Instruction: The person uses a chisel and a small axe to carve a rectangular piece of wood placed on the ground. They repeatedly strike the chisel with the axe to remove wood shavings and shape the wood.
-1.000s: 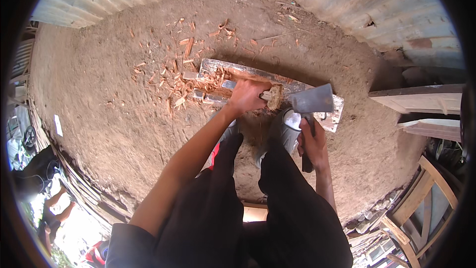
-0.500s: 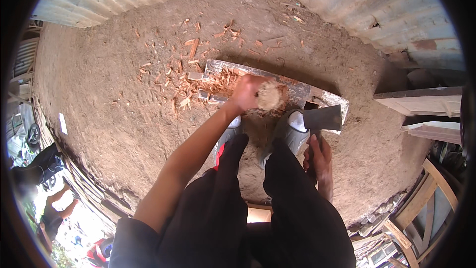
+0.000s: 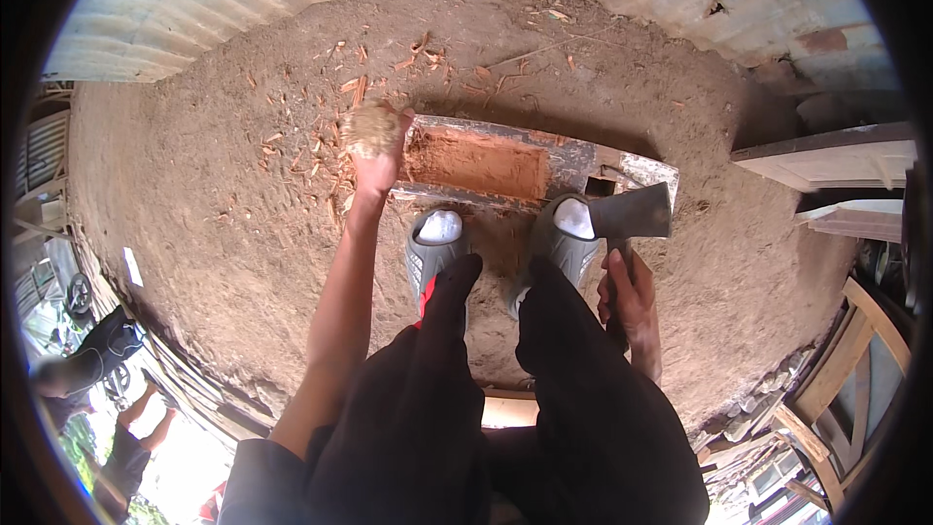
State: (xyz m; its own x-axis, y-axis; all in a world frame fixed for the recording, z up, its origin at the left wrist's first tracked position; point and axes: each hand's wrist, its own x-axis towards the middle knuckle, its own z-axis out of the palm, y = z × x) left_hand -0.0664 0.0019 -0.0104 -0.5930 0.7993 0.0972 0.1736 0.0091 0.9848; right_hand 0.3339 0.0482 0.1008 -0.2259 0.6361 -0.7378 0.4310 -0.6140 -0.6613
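The head view shows your left hand [image 3: 380,167] gripping a rough, round-headed, pale brown thing [image 3: 368,130], blurred, just off the left end of a hollowed wooden block [image 3: 570,171]. Your right hand [image 3: 636,296] is wrapped round the handle of a broad-bladed tool [image 3: 637,211], its head overlapping the block's near right corner; whether they touch, I cannot tell. The block lies on the dirt ground [image 3: 224,262], just beyond your grey shoes [image 3: 426,258], with reddish shavings [image 3: 359,90] scattered past its left end.
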